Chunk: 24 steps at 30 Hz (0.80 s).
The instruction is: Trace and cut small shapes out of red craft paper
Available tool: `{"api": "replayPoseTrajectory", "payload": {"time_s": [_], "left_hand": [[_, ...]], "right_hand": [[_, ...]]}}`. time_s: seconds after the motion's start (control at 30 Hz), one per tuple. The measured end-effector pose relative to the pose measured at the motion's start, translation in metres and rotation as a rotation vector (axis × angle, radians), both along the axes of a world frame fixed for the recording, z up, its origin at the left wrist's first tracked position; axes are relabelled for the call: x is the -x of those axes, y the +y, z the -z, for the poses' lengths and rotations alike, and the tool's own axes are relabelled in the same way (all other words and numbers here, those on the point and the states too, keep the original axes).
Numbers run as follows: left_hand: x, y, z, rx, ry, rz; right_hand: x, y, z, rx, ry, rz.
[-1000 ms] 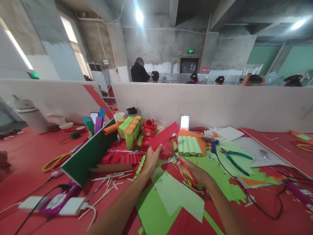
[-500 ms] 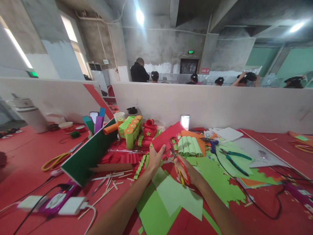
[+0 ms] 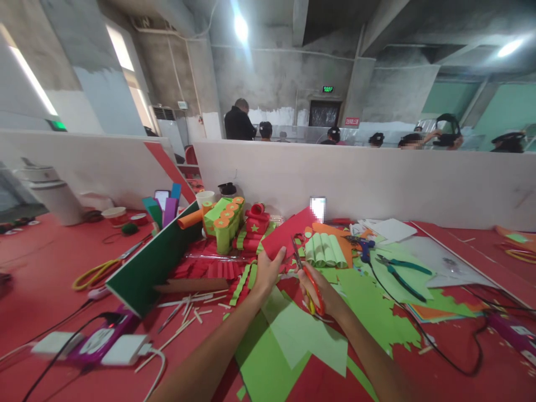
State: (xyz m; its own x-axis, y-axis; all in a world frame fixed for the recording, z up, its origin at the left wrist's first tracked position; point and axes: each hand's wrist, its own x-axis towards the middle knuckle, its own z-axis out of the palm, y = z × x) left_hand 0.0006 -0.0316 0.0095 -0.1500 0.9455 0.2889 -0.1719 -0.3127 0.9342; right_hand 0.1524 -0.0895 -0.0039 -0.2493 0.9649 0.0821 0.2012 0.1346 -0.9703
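Note:
My left hand (image 3: 265,272) pinches the lower edge of a red paper sheet (image 3: 287,233) and holds it tilted above the table. Beside it, my right hand (image 3: 322,291) grips red-handled scissors (image 3: 306,273), fingers through the loops. Their blades point up and reach the sheet's right edge. A row of light green paper rolls (image 3: 325,250) on orange paper lies just past the scissors. Green paper sheets (image 3: 293,335) lie under my forearms.
A dark green board (image 3: 153,261) leans at left beside paper craft models (image 3: 228,220). Wooden sticks (image 3: 184,315), chargers and cables (image 3: 104,349) lie front left. Teal pliers (image 3: 402,271) and a glue gun (image 3: 362,243) lie right. A white partition (image 3: 377,181) backs the red table (image 3: 46,262); people stand beyond.
My right hand has swung the scissors from flat to upright and brought them left to the sheet's edge. My left hand lifted the red paper slightly.

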Motion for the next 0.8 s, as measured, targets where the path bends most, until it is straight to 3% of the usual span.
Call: {"api": "replayPoseTrajectory", "payload": {"time_s": [0.6,0.8], "left_hand": [[0.0023,0.0057,0.0036,0.003,-0.017,0.016],[0.0026,0.0060,0.0048,0.015,-0.015,0.040]], "right_hand": [[-0.0008,0.0037,0.0041,-0.027,-0.047,0.036],[-0.0017,0.0036,-0.0015,-0.125,-0.137,0.080]]}}
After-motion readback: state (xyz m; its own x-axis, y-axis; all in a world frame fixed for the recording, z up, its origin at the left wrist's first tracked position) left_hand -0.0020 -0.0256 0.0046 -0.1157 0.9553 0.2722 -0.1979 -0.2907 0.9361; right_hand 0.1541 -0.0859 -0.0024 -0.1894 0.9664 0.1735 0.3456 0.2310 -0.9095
